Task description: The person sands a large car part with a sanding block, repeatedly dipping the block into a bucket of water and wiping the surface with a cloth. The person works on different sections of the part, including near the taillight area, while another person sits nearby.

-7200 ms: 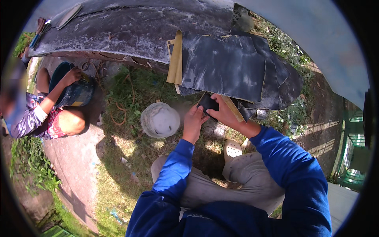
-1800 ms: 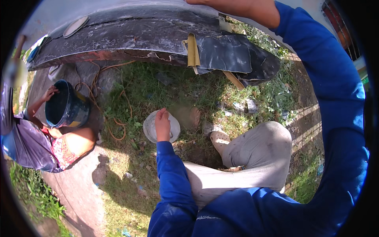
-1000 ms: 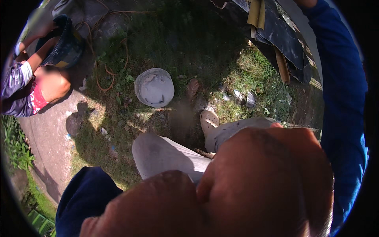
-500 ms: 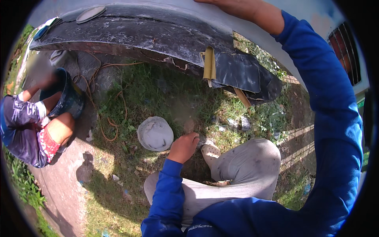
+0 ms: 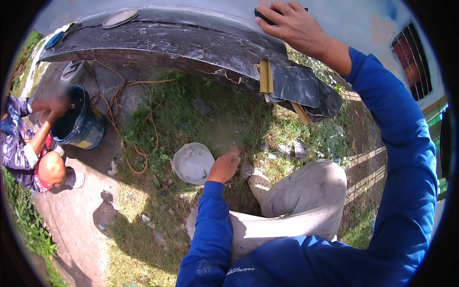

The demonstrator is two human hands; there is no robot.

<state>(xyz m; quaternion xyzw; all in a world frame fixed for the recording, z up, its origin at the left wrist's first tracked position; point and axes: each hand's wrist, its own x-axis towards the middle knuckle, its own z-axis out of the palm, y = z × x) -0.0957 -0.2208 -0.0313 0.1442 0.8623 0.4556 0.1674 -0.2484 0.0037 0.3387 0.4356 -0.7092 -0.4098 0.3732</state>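
Note:
My right hand (image 5: 291, 26) is raised against the pale wall (image 5: 344, 21), its spread fingers gripping a black abrasive sheet (image 5: 265, 13). My left hand (image 5: 224, 166) hangs low above my folded legs, just right of a white bucket (image 5: 193, 163) with pale residue inside; its fingers are curled, and whatever they may hold is hidden. Below the wall runs a weathered dark ledge (image 5: 158, 40), on whose right end lie larger dark sheets (image 5: 299, 88) with yellowish backing.
A person (image 5: 28, 143) squats at the left with hands at a dark bucket (image 5: 79, 134). An orange hose (image 5: 129, 160) loops over the grass. A round lid (image 5: 119, 18) lies on the ledge. A barred window (image 5: 411, 62) is at the right.
Both hands held a black sheet low earlier; since then my right hand has risen to the wall with it. My left hand has dropped beside the bucket. The other person has shifted posture.

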